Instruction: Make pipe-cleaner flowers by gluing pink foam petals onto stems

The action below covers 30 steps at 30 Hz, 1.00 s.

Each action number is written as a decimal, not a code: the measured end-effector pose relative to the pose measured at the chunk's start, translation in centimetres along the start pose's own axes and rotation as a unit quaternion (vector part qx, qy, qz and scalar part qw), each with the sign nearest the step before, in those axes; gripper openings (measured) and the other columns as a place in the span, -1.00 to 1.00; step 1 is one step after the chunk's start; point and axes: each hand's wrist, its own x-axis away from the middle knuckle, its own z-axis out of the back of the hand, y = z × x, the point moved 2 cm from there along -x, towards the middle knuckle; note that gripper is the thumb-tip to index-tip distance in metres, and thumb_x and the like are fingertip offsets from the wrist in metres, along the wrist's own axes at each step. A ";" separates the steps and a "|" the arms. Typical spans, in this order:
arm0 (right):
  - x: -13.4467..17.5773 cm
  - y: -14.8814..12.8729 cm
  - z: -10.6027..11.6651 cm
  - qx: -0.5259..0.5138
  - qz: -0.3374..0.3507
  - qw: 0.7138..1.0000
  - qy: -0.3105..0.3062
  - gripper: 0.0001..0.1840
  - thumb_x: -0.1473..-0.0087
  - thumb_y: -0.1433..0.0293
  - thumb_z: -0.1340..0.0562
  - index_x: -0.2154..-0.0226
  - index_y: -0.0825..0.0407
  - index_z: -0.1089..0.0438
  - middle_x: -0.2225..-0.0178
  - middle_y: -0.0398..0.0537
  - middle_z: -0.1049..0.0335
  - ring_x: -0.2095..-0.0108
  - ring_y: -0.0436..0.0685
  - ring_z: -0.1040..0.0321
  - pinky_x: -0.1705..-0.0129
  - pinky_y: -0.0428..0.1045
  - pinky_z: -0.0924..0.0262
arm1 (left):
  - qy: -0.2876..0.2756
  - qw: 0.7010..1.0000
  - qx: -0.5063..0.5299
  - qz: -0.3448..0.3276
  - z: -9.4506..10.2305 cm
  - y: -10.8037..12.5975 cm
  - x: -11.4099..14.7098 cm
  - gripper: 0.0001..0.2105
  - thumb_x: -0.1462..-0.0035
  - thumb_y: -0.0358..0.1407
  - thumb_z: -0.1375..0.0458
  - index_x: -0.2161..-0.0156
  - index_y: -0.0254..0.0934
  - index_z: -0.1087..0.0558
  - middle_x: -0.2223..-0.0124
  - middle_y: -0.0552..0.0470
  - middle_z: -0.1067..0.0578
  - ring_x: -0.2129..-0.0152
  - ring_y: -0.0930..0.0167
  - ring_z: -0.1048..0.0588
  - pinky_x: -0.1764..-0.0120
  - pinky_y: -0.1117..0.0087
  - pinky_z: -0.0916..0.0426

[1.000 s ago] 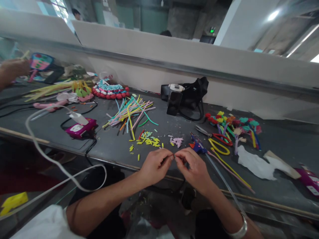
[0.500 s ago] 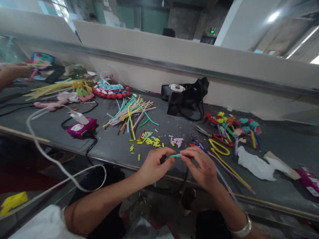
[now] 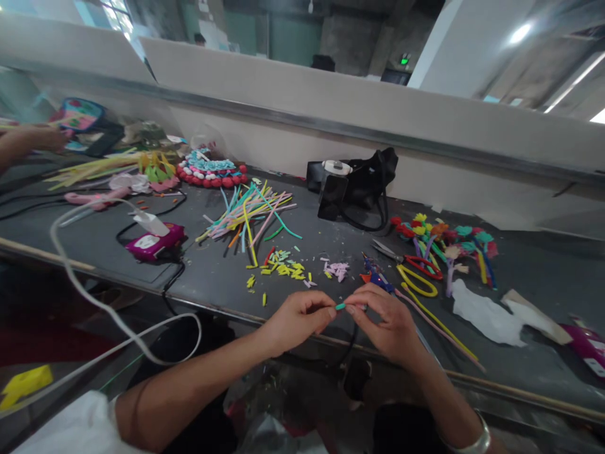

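Note:
Over the table's front edge, my left hand point(image 3: 302, 318) and my right hand point(image 3: 382, 321) meet with fingertips pinched together. Between them shows a short green piece of pipe cleaner point(image 3: 339, 306), its two ends covered by the fingers. A bit of something pinkish peeks out within my right fingers. Just beyond my hands lie small cut yellow pieces point(image 3: 286, 270) and a heap of cut lilac pieces point(image 3: 337, 270). A blue glue gun point(image 3: 375, 275) rests right behind my right hand, partly hidden by it.
Long pipe cleaners point(image 3: 250, 211) lie in a loose pile left of centre. Scissors point(image 3: 411, 263) and pipe-cleaner flowers point(image 3: 442, 236) are at the right, near white tissue point(image 3: 486, 315). A purple power socket point(image 3: 155, 243) has a white cable. At far left is another person's hand point(image 3: 33, 139).
Both hands have come down slightly toward me. The long green strand that ran through my left hand no longer shows; only a short green piece does. Lilac bits now lie beside the yellow pieces.

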 end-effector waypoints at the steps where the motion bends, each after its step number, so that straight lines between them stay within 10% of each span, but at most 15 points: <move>1: 0.1 0.1 0.2 -0.015 -0.004 1.000 -0.006 -0.91 -0.16 0.45 -0.21 0.32 0.00 -0.45 0.39 -0.09 -0.43 0.36 0.05 -0.38 0.33 -0.05 -0.27 | -0.019 1.000 0.016 0.013 0.0 0.0 0.1 -0.69 -0.13 -0.09 -0.14 0.34 -0.36 -0.47 0.61 0.20 -0.22 0.65 0.56 -0.15 0.56 0.52 -0.03; 7: 1.2 1.6 0.5 -0.184 -0.090 0.978 -0.042 -0.94 -0.09 0.38 -0.30 0.39 0.00 -0.49 0.46 -0.14 -0.39 0.43 0.03 -0.33 0.38 -0.05 -0.24 | -0.082 0.995 0.035 0.037 -0.6 -0.1 0.7 -0.61 -0.11 0.01 -0.16 0.32 -0.36 -0.48 0.57 0.20 -0.20 0.64 0.59 -0.10 0.60 0.53 0.07; 14: 1.7 2.8 0.5 -0.392 -0.205 0.893 0.084 -0.84 -0.06 0.30 -0.32 0.47 0.02 -0.45 0.52 -0.18 -0.27 0.59 -0.04 -0.18 0.58 -0.08 -0.14 | -0.137 0.978 0.126 0.090 -0.9 -0.1 0.9 -0.60 -0.11 0.01 -0.17 0.26 -0.36 -0.48 0.62 0.22 -0.23 0.73 0.62 -0.07 0.66 0.53 0.10; 20: 1.5 1.9 2.4 -0.302 -0.185 0.934 0.040 -0.78 -0.08 0.29 -0.29 0.52 0.04 -0.41 0.53 -0.15 -0.27 0.55 -0.01 -0.20 0.55 -0.08 -0.14 | -0.181 0.976 0.091 0.085 -0.3 0.3 1.2 -0.59 -0.12 0.01 -0.17 0.24 -0.38 -0.51 0.65 0.20 -0.27 0.75 0.63 -0.12 0.66 0.55 0.07; 24: 1.0 0.7 2.4 -0.177 -0.138 0.974 -0.045 -0.84 -0.11 0.32 -0.28 0.46 0.03 -0.46 0.50 -0.12 -0.35 0.47 0.02 -0.29 0.44 -0.08 -0.20 | -0.218 0.950 0.189 0.118 -0.2 0.1 1.2 -0.57 -0.08 0.00 -0.22 0.09 -0.31 -0.44 0.42 0.02 -0.51 0.64 0.53 -0.42 0.52 0.50 -0.29; 30: 0.2 -1.6 -1.5 -0.078 -0.036 0.991 -0.101 -0.82 -0.19 0.33 -0.21 0.40 0.01 -0.47 0.45 -0.12 -0.37 0.40 0.02 -0.34 0.36 -0.09 -0.21 | -0.127 0.938 0.292 0.139 -0.1 -0.9 0.9 -0.65 -0.01 -0.09 -0.31 0.27 -0.36 -0.42 0.41 -0.03 -0.52 0.58 0.50 -0.45 0.46 0.47 -0.30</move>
